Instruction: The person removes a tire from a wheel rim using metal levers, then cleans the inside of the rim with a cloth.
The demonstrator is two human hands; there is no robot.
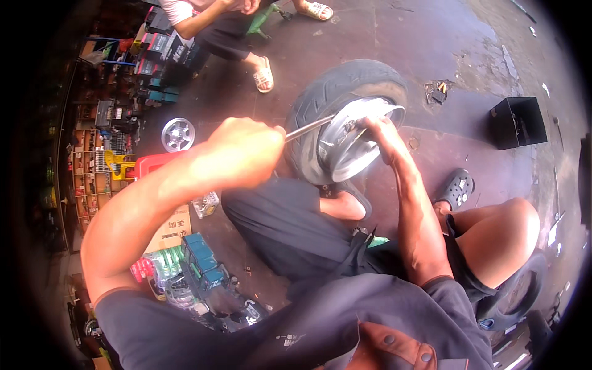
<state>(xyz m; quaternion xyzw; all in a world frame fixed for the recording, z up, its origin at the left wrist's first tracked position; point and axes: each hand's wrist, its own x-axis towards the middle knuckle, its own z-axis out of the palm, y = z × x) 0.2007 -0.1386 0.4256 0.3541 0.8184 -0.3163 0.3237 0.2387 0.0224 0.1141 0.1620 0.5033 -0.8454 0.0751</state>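
Grimy shop floor [431, 37] under me, left hand [243, 154] fisted on a metal lever [308, 129] prying the tire [333, 92], right hand [376, 126] gripping the rim [354, 139] near the floor's middle; I reckon the lever could slip and smack those fingers.

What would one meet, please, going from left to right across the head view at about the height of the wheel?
Loose silver wheel hub → left hand gripping a metal bar → tyre and silver rim → right hand → black box.
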